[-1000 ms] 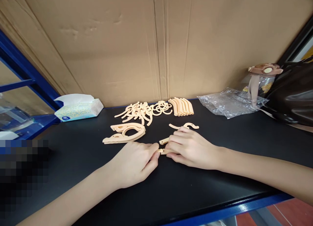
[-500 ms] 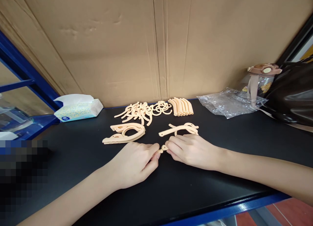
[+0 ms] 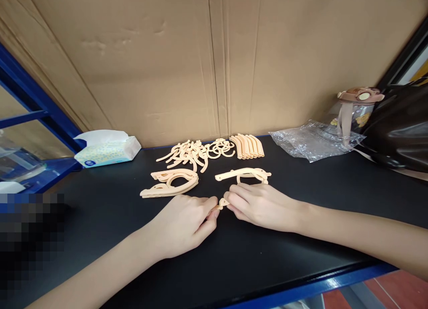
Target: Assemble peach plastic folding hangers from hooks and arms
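My left hand [image 3: 189, 224] is closed, its thumb and forefinger pinching one end of a small beige plastic hanger piece [image 3: 224, 203]. My right hand [image 3: 262, 206] is closed too, gripping that piece from the other side, so the fingers hide most of it. Just beyond the right knuckles lie a long beige hanger arm [image 3: 230, 175] and a curved part [image 3: 238, 180]. Whether these join the held piece is hidden. Left of them, folded beige clothes hangers [image 3: 167, 191] are stacked beyond my left hand.
Behind the hands are a pile of loose curved hooks [image 3: 190, 153] and a row of hanger arms [image 3: 248, 147]. A tissue pack [image 3: 107, 150] stands at left on the black table [image 3: 234, 264]. Clear plastic wrap [image 3: 307, 142], a bottle [image 3: 361, 110] and a black bag [image 3: 401, 130] are at right.
My right hand has edged slightly left. The long hanger arm beyond it has turned and shifted a little away from me, now overlapping the curved part differently. My left hand looks unchanged.
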Demonstrator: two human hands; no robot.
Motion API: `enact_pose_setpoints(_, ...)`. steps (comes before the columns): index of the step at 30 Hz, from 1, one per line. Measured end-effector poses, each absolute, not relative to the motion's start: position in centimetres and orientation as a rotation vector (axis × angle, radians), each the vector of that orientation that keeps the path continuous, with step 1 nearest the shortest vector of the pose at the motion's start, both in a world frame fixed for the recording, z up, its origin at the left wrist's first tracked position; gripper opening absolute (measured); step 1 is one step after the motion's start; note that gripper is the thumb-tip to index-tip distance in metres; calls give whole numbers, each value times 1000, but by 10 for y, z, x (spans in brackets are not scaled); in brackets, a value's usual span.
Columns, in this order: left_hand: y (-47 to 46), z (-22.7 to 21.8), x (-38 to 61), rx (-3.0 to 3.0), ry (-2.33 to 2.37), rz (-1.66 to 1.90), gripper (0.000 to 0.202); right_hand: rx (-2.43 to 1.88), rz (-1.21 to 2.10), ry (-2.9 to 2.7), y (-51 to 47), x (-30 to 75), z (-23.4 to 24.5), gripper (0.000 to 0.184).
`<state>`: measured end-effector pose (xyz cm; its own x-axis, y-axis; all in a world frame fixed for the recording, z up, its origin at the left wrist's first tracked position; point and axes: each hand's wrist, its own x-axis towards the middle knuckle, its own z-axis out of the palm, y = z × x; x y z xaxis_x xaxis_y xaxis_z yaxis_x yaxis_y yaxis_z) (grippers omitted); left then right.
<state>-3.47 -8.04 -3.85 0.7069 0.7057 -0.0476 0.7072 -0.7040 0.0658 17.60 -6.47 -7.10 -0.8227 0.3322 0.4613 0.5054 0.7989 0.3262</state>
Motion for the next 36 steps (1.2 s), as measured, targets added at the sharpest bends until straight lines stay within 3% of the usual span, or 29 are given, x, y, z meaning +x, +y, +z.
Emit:
enact_pose_setpoints(31, -80, -43, -34, 2844, 1155, 115, 22, -655, -334, -2620, -61, 182, -70, 16)
enact_pose_setpoints(36, -78, -47, -37, 2875, 1204, 79, 31, -660, -333, -2665, -62, 184, -70, 23)
